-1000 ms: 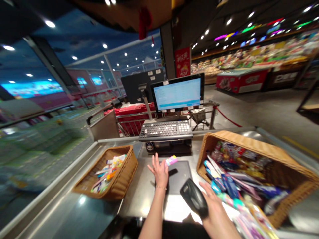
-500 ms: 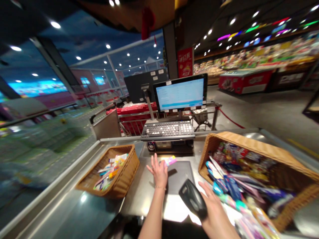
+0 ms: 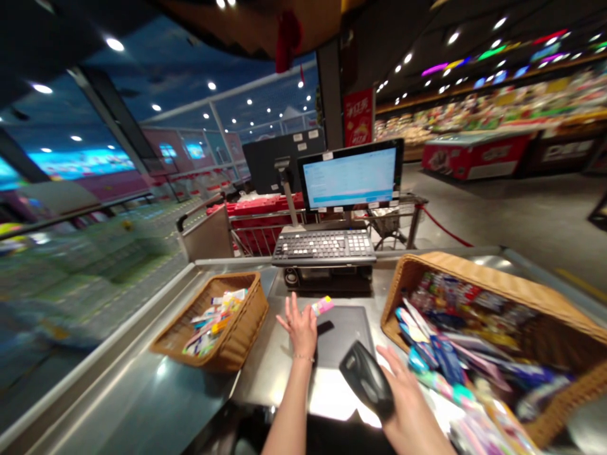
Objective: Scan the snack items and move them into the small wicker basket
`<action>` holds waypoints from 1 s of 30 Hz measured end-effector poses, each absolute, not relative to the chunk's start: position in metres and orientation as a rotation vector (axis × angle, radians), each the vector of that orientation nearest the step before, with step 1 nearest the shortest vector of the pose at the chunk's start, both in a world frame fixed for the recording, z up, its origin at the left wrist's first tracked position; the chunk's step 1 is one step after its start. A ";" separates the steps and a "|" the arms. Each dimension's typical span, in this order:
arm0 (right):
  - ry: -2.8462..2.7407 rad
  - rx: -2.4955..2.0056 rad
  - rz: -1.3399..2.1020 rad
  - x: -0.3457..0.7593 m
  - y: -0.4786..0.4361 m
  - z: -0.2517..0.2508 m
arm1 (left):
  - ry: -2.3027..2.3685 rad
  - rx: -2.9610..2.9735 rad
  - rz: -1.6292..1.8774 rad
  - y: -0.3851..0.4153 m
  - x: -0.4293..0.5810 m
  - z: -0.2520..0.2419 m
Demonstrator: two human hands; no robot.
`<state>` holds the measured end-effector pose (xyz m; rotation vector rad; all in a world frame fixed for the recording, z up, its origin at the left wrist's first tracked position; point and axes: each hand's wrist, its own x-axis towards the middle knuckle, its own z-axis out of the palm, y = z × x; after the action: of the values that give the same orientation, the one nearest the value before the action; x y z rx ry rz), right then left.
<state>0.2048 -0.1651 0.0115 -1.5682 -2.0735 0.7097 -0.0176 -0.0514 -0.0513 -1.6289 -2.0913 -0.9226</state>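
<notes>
Over the steel counter, my left hand [image 3: 302,328] pinches a small pink packet with a yellow end [image 3: 323,306] between thumb and index finger. Its other fingers are spread. Beneath the packet, its dark shadow falls on a grey flat plate [image 3: 348,335] set in the counter. My right hand [image 3: 410,398] is wrapped round a black handheld barcode scanner [image 3: 366,379], whose head points up and to the left. The scanner is apart from the packet. What the packet contains cannot be read.
A wicker basket [image 3: 249,316] with small packages stands at left. A larger wicker basket [image 3: 393,303] at right holds toothbrush packs and other packets, some lying outside it in front. Behind the plate are a keyboard [image 3: 325,245] and a lit monitor [image 3: 351,177].
My left hand has shifted slightly left with the pink packet still in it. My right hand keeps the scanner in nearly the same place. The whole view has turned a little left.
</notes>
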 end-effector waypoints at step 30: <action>-2.151 -1.550 0.798 0.193 -0.167 0.011 | -2.134 -1.452 -0.908 -0.066 -0.054 -0.052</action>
<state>0.1932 -0.1674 0.0111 -1.5499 -2.1510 0.7977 -0.0538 -0.0663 -0.0525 -1.4516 -2.1344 -0.9079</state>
